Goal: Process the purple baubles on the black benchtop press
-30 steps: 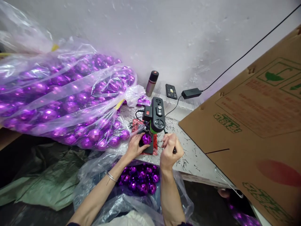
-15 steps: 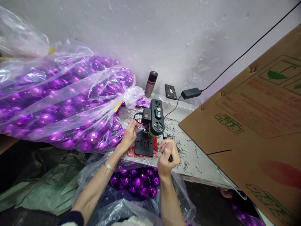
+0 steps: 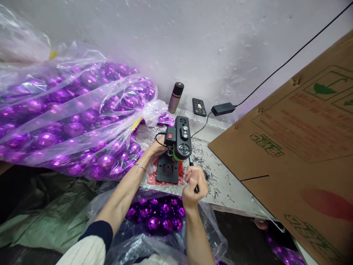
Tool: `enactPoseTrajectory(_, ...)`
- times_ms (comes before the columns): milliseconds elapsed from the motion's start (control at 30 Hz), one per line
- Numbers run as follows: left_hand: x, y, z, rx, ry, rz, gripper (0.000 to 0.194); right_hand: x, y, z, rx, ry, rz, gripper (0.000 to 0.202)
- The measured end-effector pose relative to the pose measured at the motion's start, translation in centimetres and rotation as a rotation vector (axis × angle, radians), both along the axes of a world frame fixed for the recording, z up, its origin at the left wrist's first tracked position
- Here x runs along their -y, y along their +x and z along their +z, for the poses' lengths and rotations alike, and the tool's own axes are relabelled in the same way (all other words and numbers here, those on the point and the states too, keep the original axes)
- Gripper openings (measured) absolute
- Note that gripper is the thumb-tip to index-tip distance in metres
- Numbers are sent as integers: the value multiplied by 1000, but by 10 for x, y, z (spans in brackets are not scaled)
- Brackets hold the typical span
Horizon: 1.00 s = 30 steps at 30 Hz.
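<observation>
A small black machine (image 3: 183,138) with round vents, knobs and a red switch stands on the white table, its black slotted base plate (image 3: 167,168) resting on red material (image 3: 151,178). My right hand (image 3: 195,184) is wrapped round the black-gripped lever (image 3: 191,162) at the machine's right side. Behind the machine's left side reaches my left hand (image 3: 158,145), its fingers mostly hidden by the switch box and cable. Below the table edge, shiny purple balls (image 3: 153,222) lie in an open clear plastic bag.
Large clear bags of purple balls (image 3: 74,129) fill the left. A bottle (image 3: 175,97), a phone (image 3: 199,106) and a black power adapter (image 3: 223,109) are at the back. Small dark pins (image 3: 205,173) litter the table (image 3: 231,184). A cardboard box (image 3: 289,147) leans in from the right.
My left hand has moved forward and inward, from beside the base plate to behind the machine's switch box. My right hand remains on the lever. The view has shifted slightly.
</observation>
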<state>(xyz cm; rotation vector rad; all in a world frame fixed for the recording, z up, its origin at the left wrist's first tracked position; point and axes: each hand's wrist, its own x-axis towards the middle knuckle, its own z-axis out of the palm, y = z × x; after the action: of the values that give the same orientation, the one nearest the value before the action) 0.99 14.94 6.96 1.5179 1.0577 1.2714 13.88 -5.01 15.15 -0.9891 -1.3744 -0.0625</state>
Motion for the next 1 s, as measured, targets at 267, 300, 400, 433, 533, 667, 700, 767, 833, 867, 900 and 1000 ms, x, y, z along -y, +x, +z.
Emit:
enactPoseTrajectory(267,46,-64,22,257,-368,115,32,-1,-1,-3,-46,-14,12,38)
enactPoseTrajectory(300,60,-69,24,344,-430,90,34,-1,-1,-2,-52,-17,17,38)
enactPoseTrajectory(400,104,-75,22,542,-562,-9,38,-1,-1,0,-72,-18,41,39)
enactPoseTrajectory(433,117,-74,20,562,-567,-29,39,-1,-1,1,-79,-17,47,40)
enactPoseTrajectory(533,137,-60,12,631,-544,-37,45,-2,-1,3,-98,-15,53,40)
enactPoseTrajectory(667,124,-28,12,777,-502,37,45,-2,-1,3,-89,-25,47,41)
enactPoseTrajectory(700,118,-20,13,816,-492,73,41,-1,0,3,-81,-29,44,41)
enactPoseTrajectory(767,108,-10,17,888,-480,154,34,-1,1,3,-62,-35,32,40)
enactPoseTrajectory(833,105,-7,19,935,-477,200,37,0,1,3,-39,-40,18,40)
enactPoseTrajectory(867,107,-9,20,943,-482,201,40,0,2,3,-29,-42,15,40)
enactPoseTrajectory(900,111,-12,19,938,-493,187,45,0,2,3,-23,-41,14,39)
enactPoseTrajectory(1000,133,-24,15,837,-519,135,65,0,1,3,-34,-29,24,39)
